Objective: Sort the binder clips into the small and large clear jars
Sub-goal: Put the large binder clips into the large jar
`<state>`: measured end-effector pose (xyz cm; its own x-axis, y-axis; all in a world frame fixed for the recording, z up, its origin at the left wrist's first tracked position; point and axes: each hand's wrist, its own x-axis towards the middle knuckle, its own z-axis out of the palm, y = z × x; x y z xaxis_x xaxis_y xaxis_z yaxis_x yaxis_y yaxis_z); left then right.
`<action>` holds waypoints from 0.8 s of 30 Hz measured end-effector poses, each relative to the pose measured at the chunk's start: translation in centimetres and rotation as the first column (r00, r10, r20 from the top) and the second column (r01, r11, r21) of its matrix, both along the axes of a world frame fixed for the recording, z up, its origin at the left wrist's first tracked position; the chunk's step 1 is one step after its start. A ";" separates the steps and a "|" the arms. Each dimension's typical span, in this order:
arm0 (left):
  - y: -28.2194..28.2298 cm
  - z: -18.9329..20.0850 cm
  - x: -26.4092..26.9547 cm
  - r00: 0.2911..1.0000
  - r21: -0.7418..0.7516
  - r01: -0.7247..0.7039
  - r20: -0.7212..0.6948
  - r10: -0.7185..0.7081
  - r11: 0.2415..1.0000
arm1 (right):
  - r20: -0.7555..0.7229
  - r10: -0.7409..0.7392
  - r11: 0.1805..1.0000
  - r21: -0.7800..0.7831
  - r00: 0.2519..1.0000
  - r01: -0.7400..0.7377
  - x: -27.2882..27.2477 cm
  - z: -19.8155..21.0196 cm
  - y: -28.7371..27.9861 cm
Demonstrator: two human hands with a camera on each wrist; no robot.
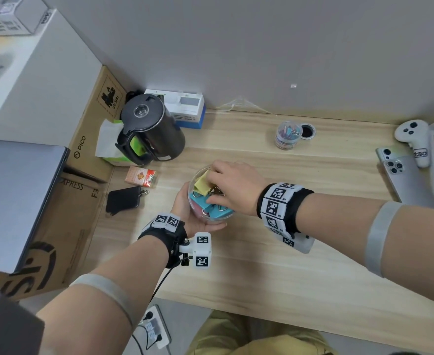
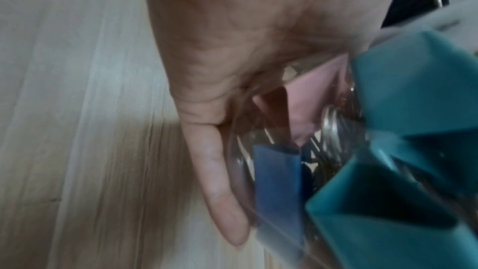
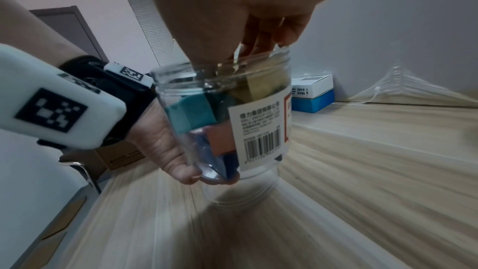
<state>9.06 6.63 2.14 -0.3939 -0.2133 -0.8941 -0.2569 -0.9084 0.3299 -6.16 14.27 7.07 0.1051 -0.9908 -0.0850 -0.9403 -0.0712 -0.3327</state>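
Large jar (image 3: 222,118) is held off the desk (image 1: 300,252), gripped low by the left hand (image 1: 185,211). Right hand (image 1: 236,188) reaches in from above, fingers (image 3: 256,42) closed on a yellow clip (image 1: 202,184). Clips look stiff, light and slick; best pinched by the wire handles. Small jar (image 1: 288,135) stands well apart.

Large jar (image 1: 212,193) at desk (image 1: 300,252) centre, off desk surface, clips (image 1: 214,206) inside. Left hand (image 1: 185,208) wraps jar's left side; right hand (image 1: 234,187) over mouth, fingers inside. Small jar (image 1: 287,135) behind, to right, near wall. Kettle (image 1: 150,129) behind-left. Phones (image 1: 400,172) far right.
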 end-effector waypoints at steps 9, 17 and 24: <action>-0.2 -0.2 1.8 1.000 -0.006 -0.011 -0.004 0.011 1.000 | 0.204 -0.029 0.976 -0.205 0.978 0.072 0.2 -0.2 0.5; -0.1 -1.0 7.1 0.985 0.006 -0.169 0.026 0.169 0.986 | 0.109 -0.323 0.933 0.207 0.940 0.296 -1.4 -6.1 -1.1; 0.2 -1.9 10.8 0.966 0.047 -0.258 0.027 0.257 0.965 | -0.014 -0.108 0.941 0.322 0.994 0.107 3.3 -9.9 -2.2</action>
